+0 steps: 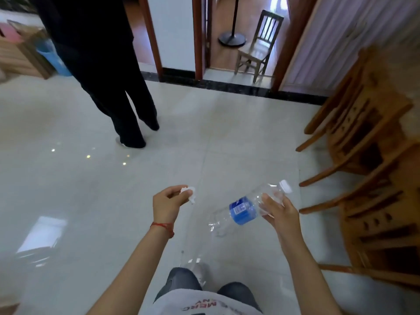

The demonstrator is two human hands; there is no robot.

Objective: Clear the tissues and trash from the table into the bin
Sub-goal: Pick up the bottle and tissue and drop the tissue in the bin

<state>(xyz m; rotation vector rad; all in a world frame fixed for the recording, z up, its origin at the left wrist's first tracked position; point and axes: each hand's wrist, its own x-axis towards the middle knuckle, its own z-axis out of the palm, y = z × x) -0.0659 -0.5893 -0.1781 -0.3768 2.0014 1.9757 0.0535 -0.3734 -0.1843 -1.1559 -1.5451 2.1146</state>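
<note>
**Bottle and tissue in hand above the floor**

We stand on pale glossy floor tiles (91, 201), stacked wooden chairs (372, 155) to our right. Our right hand (280, 212) is wrapped around a clear plastic bottle (245, 210); its blue label's writing is too blurred to read. Our left hand (168, 201) pinches a crumpled tissue (188, 192).

- Ahead of me and to my left the tiled floor (68, 189) lies open, with wide room to pass.
- A person in black trousers (113, 87) stands on that floor, between me and the blue bin (54, 60) by the wooden box (20, 55).
- Wooden chairs (368, 169) crowd my right side, their legs jutting toward my right hand (278, 210).
- The doorway ahead holds a small chair (259, 46).
</note>
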